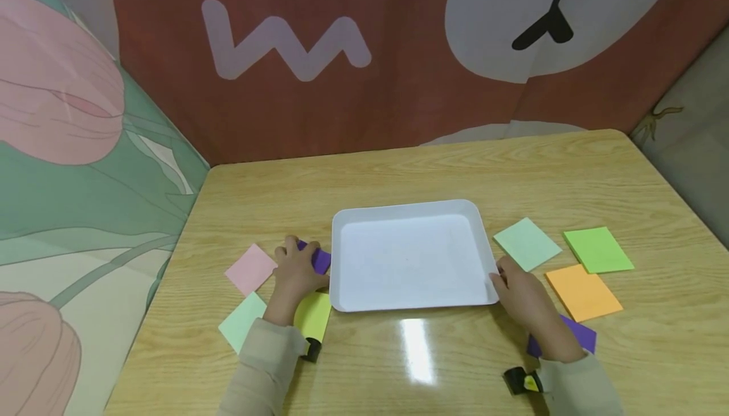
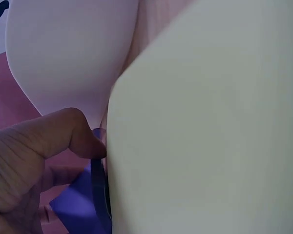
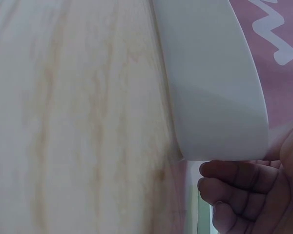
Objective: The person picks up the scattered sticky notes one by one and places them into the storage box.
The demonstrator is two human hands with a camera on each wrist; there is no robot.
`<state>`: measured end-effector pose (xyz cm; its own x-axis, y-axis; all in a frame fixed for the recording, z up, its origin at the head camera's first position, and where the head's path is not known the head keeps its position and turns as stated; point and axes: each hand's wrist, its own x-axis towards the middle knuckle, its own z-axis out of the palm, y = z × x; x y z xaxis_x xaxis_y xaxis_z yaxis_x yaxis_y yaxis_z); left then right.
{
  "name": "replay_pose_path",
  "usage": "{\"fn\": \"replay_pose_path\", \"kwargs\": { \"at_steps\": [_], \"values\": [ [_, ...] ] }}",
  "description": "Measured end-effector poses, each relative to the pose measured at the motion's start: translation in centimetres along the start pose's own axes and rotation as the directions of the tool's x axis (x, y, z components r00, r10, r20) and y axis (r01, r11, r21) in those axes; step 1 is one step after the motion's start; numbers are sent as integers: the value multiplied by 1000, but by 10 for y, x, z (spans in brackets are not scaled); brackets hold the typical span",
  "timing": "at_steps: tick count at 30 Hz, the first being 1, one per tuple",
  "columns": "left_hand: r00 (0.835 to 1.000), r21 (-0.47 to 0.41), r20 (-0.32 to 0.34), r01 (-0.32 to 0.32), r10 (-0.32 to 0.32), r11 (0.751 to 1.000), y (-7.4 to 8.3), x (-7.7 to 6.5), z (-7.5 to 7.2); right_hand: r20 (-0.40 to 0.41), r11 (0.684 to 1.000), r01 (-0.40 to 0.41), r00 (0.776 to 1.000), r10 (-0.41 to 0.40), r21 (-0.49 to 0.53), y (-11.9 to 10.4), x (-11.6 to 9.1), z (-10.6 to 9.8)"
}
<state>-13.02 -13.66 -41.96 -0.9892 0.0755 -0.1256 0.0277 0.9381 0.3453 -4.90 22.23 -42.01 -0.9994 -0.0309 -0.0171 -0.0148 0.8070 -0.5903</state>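
My left hand is at the left side of a white tray, its fingers over a purple sticky note. In the left wrist view the bent thumb meets the top of the purple note's edge, with other fingers behind, so the hand pinches it. My right hand holds the tray's right side near its front corner. The right wrist view has the tray wall above curled fingers; the thumb tip is mostly hidden.
On the left lie a pink note, a mint note and a yellow note. On the right are a mint note, a green note, an orange note and a purple note partly under my forearm.
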Motion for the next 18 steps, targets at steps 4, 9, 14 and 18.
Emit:
{"fn": "replay_pose_path", "kwargs": {
  "at_steps": [4, 9, 14, 18],
  "values": [
    [1000, 9, -24, -9, 9, 1000, -1, -1, 1, 8, 1000, -7, 1000, 7, 1, 0, 0, 0],
    [997, 14, -68, -24, 25, 1000, 0, -2, 1, 9, 1000, -13, 1000, 13, 0, 0, 1, 0],
    [996, 5, -84, -23, 23, 1000, 2, -5, -1, 18, 1000, -23, 1000, 23, -3, 0, 1, 0],
    [993, -6, -112, -29, 28, 1000, 3, -9, -2, 25, 1000, -25, 999, 25, -8, 0, 0, 0]
  ]
}}
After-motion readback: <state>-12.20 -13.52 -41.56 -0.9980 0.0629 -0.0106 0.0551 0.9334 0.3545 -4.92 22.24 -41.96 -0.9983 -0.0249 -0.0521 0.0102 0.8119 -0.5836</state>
